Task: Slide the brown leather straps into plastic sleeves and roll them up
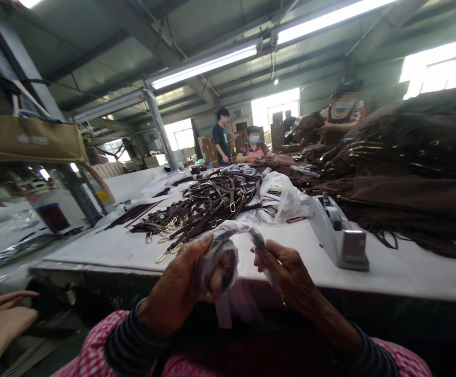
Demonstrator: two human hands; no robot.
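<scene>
Wrapped in thin clear plastic, a coiled strap (222,264) is held in front of the table's near edge. My left hand (183,280) grips the coil from the left, with fingers partly inside its loop. On the right, my right hand (286,269) pinches the plastic-wrapped length that runs over from the coil. What lies inside the plastic is hard to make out. Behind the hands, a pile of dark brown straps (216,196) with gold-coloured clips lies on the white table (114,246).
A grey tape dispenser (340,235) stands right of my hands. Brown fabric pieces (416,193) with zips are heaped at the right. A clear plastic bag (285,193) lies beyond. Another person's hands (6,319) show at lower left; several people are farther back.
</scene>
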